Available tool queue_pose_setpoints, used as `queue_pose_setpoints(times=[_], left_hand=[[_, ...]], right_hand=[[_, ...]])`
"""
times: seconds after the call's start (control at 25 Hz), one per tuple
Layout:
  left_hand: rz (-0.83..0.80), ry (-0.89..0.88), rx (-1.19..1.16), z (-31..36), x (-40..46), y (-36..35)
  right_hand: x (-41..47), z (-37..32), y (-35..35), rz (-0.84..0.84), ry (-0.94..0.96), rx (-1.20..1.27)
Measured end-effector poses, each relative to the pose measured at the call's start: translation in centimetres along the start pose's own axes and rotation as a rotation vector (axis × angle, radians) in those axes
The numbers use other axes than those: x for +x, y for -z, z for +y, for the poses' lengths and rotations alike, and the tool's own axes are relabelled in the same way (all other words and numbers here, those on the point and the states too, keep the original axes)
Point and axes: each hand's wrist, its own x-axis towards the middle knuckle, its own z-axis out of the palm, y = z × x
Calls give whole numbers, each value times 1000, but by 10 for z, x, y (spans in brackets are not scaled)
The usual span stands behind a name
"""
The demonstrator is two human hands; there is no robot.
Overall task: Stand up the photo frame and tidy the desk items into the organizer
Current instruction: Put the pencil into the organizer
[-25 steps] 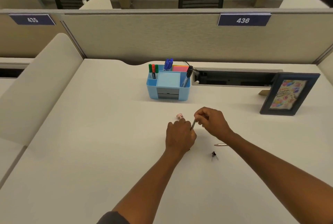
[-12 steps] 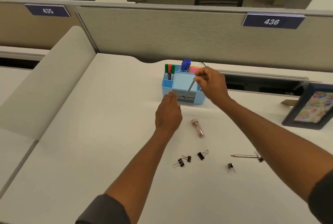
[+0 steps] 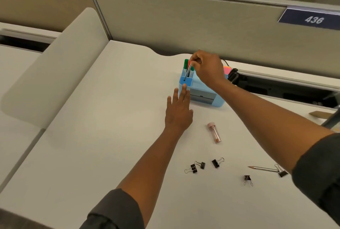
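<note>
The blue organizer [image 3: 204,87] stands at the back of the desk with green and red markers [image 3: 186,64] in its front left slot. My right hand [image 3: 207,67] pinches a thin pencil [image 3: 187,73], whose tip dips into that slot. My left hand [image 3: 179,111] lies flat with straight fingers, its fingertips touching the organizer's front left corner. On the desk lie a pink tube [image 3: 214,133], several black binder clips [image 3: 215,162] and another pencil [image 3: 263,168]. The photo frame [image 3: 333,118] shows only as a dark edge at the far right.
A beige partition [image 3: 184,26] with number plates 435 and 436 closes the back. A cable trough [image 3: 285,88] runs behind the organizer at the right. A padded divider [image 3: 55,66] borders the desk on the left.
My right hand carried the pencil from the desk up and left over the organizer and into the marker slot. My left hand reached forward to the organizer's corner. The view swung left.
</note>
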Motion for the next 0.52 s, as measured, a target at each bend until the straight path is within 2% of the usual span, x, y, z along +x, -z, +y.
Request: queue_pose_setpoints(times=[0.28,0.52], left_hand=[[23,22,-40,-1,4,-2],[40,36,-128,1,3,-1]], right_hand=[[-5,14,-42,-103,-58,-79],[0,10,-56,-124,-50,-125]])
